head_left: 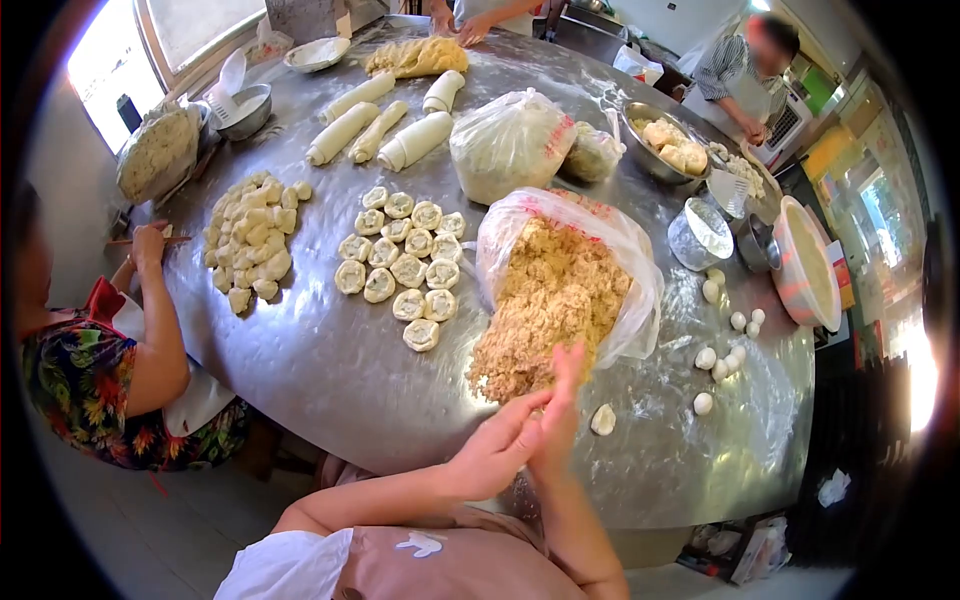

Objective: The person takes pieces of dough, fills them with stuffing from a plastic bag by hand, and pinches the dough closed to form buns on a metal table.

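Low in the centre, my left hand and my right hand are pressed together at the palms, with fingers stretched out. Whether something lies between the palms is hidden. Just beyond them, crumbly brown filling spills from an open plastic bag onto the metal table. One small pale dough piece lies right of my right hand. Several round filled dough pieces sit in rows left of the bag. Small white dough balls lie to the right.
Cut dough lumps, dough rolls, a tied bag and a metal bowl stand farther off. A co-worker is at the left edge. Other people work at the far side.
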Available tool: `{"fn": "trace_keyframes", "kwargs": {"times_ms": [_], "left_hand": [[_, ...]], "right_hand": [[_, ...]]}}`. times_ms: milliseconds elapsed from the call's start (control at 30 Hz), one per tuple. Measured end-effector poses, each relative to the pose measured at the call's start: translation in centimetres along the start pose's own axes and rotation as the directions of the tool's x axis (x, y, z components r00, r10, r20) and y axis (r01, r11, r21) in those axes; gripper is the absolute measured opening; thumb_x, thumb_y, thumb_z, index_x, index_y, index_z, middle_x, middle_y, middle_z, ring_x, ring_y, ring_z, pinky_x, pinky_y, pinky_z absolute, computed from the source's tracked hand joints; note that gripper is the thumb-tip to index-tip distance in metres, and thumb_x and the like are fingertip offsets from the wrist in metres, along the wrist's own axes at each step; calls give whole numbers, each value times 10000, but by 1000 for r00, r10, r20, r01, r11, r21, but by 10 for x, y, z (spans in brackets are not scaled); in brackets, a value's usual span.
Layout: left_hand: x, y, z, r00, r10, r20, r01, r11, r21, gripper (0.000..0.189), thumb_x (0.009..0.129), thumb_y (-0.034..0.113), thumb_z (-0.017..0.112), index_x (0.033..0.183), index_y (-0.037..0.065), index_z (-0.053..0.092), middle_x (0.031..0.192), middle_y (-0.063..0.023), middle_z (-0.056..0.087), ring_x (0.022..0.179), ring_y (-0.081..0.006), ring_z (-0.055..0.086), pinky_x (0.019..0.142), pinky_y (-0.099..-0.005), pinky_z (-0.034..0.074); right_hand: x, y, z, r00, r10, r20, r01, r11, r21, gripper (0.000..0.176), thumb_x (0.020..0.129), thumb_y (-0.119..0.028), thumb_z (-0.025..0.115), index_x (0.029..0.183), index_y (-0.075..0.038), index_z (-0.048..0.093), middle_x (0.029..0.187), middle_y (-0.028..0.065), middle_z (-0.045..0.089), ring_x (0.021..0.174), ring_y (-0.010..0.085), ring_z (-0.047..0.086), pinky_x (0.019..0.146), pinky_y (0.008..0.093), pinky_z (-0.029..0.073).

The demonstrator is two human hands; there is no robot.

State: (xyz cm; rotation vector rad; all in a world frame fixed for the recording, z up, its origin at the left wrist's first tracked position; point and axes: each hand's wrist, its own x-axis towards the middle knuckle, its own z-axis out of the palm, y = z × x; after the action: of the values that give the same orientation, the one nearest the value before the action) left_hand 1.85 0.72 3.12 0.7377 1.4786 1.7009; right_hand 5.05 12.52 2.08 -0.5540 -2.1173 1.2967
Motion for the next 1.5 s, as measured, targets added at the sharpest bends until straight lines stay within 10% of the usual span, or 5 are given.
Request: {"fn": "trace_keyframes", "kwargs": {"times_ms": [533,767,1000,1200,1500], "left_hand": [[19,7,-21,845,-133,-518,-81,926,-370,453,1026,296,396,706,14,552,733,-94,612,822,-177,611,754,-313,476],[9,27,-28,943,128,-309,-281,802,-527,799,915,597,465,1462,54,259,1505,-140,297,1215,-169,446,968,-321,380],[7,-3,-39,974,200,-108,-225,921,-319,444,980,374,492,1165,-14,603,1019,-61,646,1046,-185,582,1037,-389,362],[12,27,-9,869,148,-472,-366,834,-413,435,1001,355,443,1091,-26,633,1013,-89,660,1243,-287,486,1065,-431,333],[3,3,-32,991,-8,-130,-33,950,-311,617,944,511,470,1292,4,523,1261,-123,568,1243,-283,488,1011,-400,388]], "right_hand": [[-33,-27,17,967,8,253,-122,890,439,669,981,-443,405,1442,1,209,1496,182,223,1373,229,231,1123,370,171],[-36,-25,14,942,172,290,-294,839,457,432,1007,-382,413,1177,5,503,1045,83,604,938,143,565,841,289,458],[-41,-34,20,958,75,278,-204,858,471,548,1001,-484,349,1160,14,512,1092,85,560,959,129,535,805,256,435],[-34,-30,0,834,236,499,-504,695,513,564,997,-514,314,1168,-3,479,855,62,584,700,111,554,590,222,428],[-36,-27,16,964,33,264,-118,942,313,586,984,-554,301,1159,-23,479,748,24,560,609,115,515,552,245,402]]}}
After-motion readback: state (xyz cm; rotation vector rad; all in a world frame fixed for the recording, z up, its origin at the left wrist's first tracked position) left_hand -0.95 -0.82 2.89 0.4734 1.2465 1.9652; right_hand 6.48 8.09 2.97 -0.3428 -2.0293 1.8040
